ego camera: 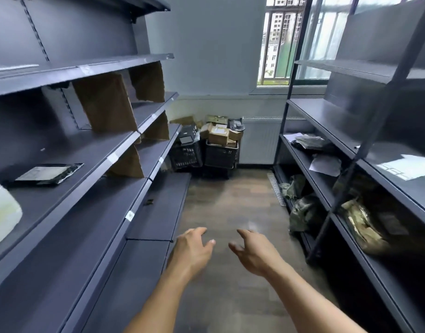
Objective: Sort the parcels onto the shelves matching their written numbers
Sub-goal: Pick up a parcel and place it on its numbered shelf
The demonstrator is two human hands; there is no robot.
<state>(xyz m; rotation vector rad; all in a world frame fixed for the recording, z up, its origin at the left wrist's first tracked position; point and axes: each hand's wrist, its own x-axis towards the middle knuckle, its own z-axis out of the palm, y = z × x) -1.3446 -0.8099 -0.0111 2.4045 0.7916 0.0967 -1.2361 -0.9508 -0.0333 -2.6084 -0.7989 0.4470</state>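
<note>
Both arms reach forward over the aisle floor. My left hand and my right hand are empty, fingers loosely spread, side by side and apart. At the far end of the aisle, black crates hold a pile of brown cardboard parcels. A flat black parcel with a white label lies on the left shelf. A white parcel sits at that shelf's near left edge. Small number tags are stuck on the left shelf edges. Green and tan bagged parcels lie on the lower right shelves.
Grey metal shelving lines both sides of a narrow wood-floored aisle. Cardboard dividers stand on the left shelves. Papers and a dark bag lie on the right shelving. A radiator and window are at the far wall.
</note>
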